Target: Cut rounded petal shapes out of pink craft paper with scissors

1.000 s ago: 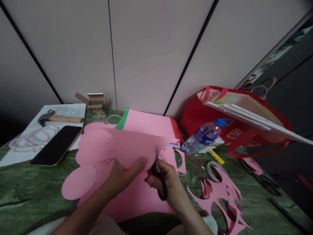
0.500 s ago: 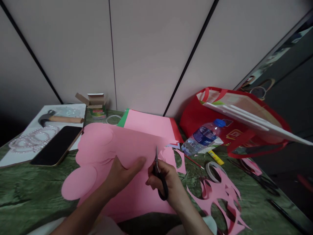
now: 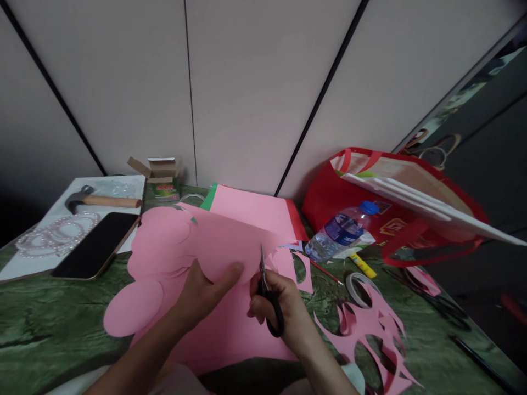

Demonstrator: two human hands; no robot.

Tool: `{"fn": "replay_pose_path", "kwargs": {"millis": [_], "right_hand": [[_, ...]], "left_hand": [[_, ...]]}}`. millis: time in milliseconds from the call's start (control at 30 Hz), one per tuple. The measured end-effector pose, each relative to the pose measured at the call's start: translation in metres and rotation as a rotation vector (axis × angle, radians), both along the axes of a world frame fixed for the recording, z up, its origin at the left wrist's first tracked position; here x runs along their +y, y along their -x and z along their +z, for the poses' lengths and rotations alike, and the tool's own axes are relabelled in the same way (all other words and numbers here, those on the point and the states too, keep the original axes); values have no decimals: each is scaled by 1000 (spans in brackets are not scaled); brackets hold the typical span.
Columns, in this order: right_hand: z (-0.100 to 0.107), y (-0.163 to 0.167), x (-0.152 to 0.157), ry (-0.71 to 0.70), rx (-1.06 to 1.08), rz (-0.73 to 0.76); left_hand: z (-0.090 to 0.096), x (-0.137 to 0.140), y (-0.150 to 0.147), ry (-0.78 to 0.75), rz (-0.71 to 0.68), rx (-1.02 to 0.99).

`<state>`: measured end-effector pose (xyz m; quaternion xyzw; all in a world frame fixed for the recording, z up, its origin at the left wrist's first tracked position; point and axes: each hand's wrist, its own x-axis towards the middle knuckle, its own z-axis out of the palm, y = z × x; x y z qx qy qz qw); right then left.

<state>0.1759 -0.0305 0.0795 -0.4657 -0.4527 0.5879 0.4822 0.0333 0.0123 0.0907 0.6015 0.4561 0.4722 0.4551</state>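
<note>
My left hand [image 3: 209, 291] is closed on a sheet of pink paper [image 3: 230, 233], thumb on top and the other fingers hidden beneath. In my right hand [image 3: 278, 302] are black-handled scissors [image 3: 272, 304], their blades pointing away from me at the right part of that sheet. How far the blades stand apart is hard to make out. Cut pink paper ovals [image 3: 134, 307] lie in a heap left of my left hand. Larger pink paper [image 3: 234, 334] spreads beneath both hands.
Pink scraps [image 3: 366, 334] and a tape roll [image 3: 359, 288] lie at right. Behind stand a water bottle [image 3: 340, 230] and a red bag [image 3: 325, 192]. At left are a phone [image 3: 96, 247], a hammer [image 3: 111, 201], a bead string [image 3: 53, 236] and a small box [image 3: 164, 186].
The held sheet has turned slightly, its far left corner now sticking up beyond the heap of ovals. Both hands keep nearly the same place.
</note>
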Motion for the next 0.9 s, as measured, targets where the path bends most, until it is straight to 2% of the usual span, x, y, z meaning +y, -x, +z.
{"fn": "replay_pose_path", "kwargs": {"millis": [533, 733, 900], "right_hand": [[1, 3, 0, 25, -14, -5], [-3, 8, -1, 22, 12, -4], [-9, 7, 0, 4, -5, 2]], "left_hand": [[-3, 1, 2, 24, -4, 2], [-2, -3, -3, 45, 43, 31], [-1, -4, -6, 53, -25, 25]]}}
